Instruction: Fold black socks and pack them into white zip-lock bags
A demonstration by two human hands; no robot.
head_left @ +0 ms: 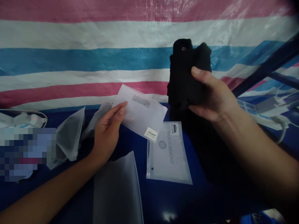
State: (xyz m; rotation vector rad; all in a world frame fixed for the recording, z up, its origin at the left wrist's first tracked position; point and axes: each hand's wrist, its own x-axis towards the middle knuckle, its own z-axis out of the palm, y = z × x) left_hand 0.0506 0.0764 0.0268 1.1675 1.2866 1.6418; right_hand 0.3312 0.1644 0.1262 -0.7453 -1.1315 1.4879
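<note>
While the right hand (215,93) grips a black cloth bundle (187,74) in the air towards the bench's far edge, the left hand (108,130) pinches the left end of a labelled pouch (140,113) between thumb and fingers. The step looks to be one of handling bundle and pouch together, each in its own hand. The next move seems to call for a firm grip on the bundle, so its folds don't loosen, and a steady left pinch, since the pouch looks thin; which side of it opens I can't tell.

The pouch's lower right corner overlaps a printed pouch (170,155); whether they touch isn't clear. Another pouch (116,189) lies towards the near edge, below the left wrist, and a creased one (71,133) sits on the left. The far edge runs up against a striped sheet (93,59), leaving little depth behind the hands. To the right, white gear (271,109) crowds the forearm. The easiest room is the bare bench (205,199) below and right of the printed pouch, though shadow hides much there.
</note>
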